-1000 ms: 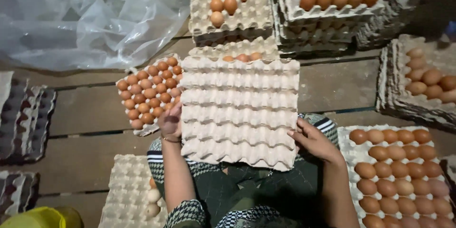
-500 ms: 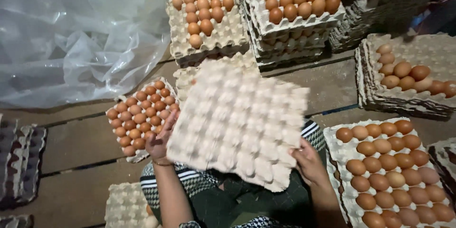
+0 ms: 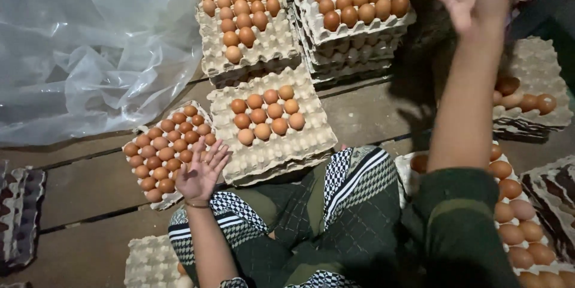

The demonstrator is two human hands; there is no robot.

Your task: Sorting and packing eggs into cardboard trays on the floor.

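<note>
Both hands (image 3: 202, 171) spread wide (empty)

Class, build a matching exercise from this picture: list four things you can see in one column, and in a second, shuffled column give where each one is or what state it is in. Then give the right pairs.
Things
1. left hand
2. right hand
3. clear plastic sheet
4. centre egg tray

Places or states
A. crumpled on the floor at upper left
B. raised high at upper right, fingers spread, holding nothing
C. partly filled with brown eggs, just ahead of the knees
D. open, palm up, beside a full tray of brown eggs

Pairs: 1-D, 2-B, 3-A, 4-C
</note>
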